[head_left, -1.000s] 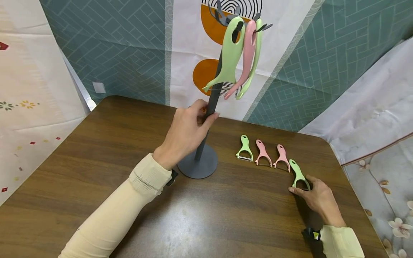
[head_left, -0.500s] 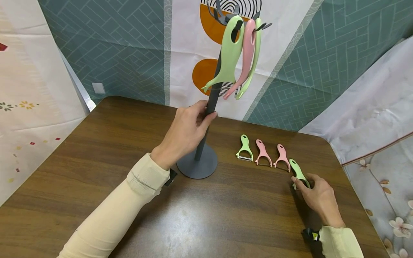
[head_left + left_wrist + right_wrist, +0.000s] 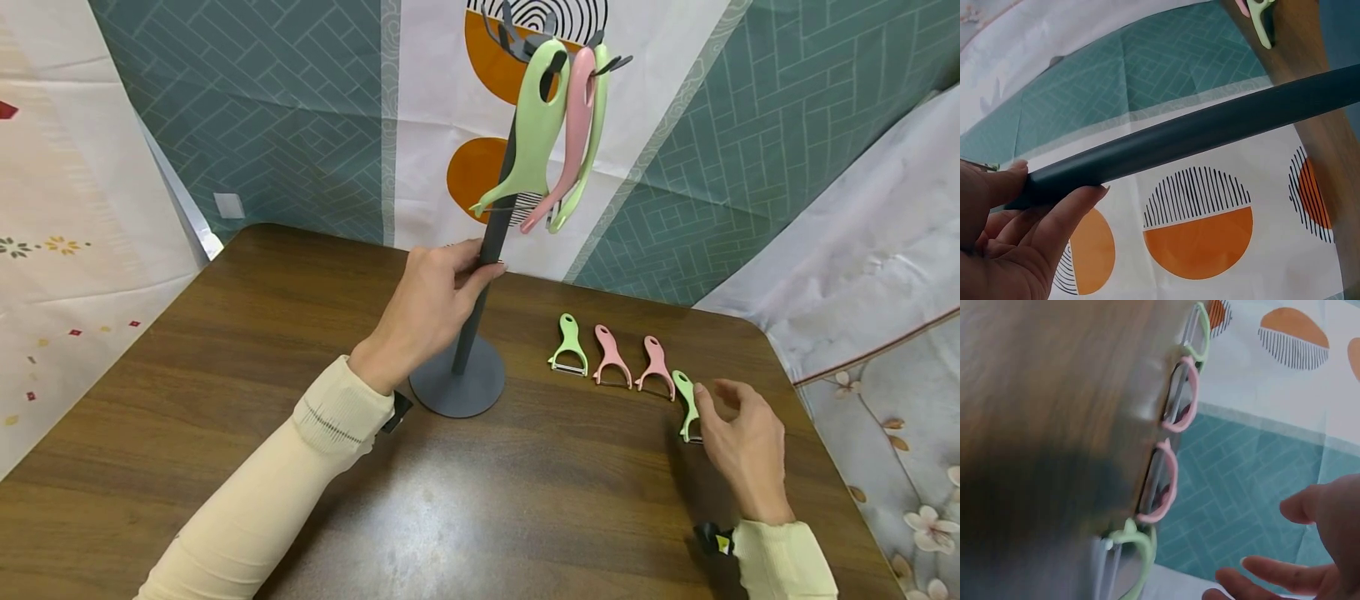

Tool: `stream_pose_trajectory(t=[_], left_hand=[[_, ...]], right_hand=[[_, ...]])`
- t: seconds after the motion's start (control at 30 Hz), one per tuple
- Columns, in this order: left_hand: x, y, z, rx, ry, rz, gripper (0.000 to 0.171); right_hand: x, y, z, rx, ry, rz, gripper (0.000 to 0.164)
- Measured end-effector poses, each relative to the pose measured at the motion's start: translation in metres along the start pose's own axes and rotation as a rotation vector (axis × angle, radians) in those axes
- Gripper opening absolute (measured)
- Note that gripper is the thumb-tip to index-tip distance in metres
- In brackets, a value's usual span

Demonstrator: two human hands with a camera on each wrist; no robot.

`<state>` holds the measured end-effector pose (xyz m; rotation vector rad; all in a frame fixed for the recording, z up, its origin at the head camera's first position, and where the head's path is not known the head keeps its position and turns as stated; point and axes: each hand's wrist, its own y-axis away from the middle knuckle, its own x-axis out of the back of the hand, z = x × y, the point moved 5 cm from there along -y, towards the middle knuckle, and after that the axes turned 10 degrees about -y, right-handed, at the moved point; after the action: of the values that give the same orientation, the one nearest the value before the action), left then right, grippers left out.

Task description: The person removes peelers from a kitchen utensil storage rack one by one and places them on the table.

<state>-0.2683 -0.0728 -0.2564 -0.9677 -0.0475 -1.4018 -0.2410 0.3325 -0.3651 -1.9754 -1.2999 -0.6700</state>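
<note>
My left hand grips the dark upright pole of a hook stand, with thumb and fingers round it; the left wrist view shows the same pole. From the hooks at the top hang a green peeler, a pink peeler and another green peeler. At the right, my right hand hovers just beside a green peeler on the table, hiding part of its head. In the right wrist view the thumb and fingers are spread, with nothing between them, apart from that peeler.
Left of that peeler lie a pink peeler, another pink peeler and a green peeler, in a row. The stand's round base rests on the wooden table. Patterned cloth hangs behind.
My right hand has let go of the rightmost green peeler's head and lifted slightly up and to the right. That peeler has shifted a little. The left hand stays on the pole.
</note>
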Motion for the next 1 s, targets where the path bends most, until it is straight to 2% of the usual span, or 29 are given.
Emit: stream_pose_trajectory(t=[0.4, 0.73, 1.0], left_hand=[[-0.001, 0.002, -0.001, 0.003, 0.021, -0.012, 0.017], [0.002, 0.003, 0.002, -0.023, -0.013, 0.008, 0.018], [0.0, 0.004, 0.004, -0.041, -0.068, 0.009, 0.013]], right_hand=[[-0.005, 0.003, -0.024, 0.025, -0.088, 0.113, 0.038], [-0.006, 0.006, -0.047, 0.075, -0.142, 0.146, 0.032], [-0.008, 0.006, -0.055, 0.094, -0.158, 0.156, 0.031]])
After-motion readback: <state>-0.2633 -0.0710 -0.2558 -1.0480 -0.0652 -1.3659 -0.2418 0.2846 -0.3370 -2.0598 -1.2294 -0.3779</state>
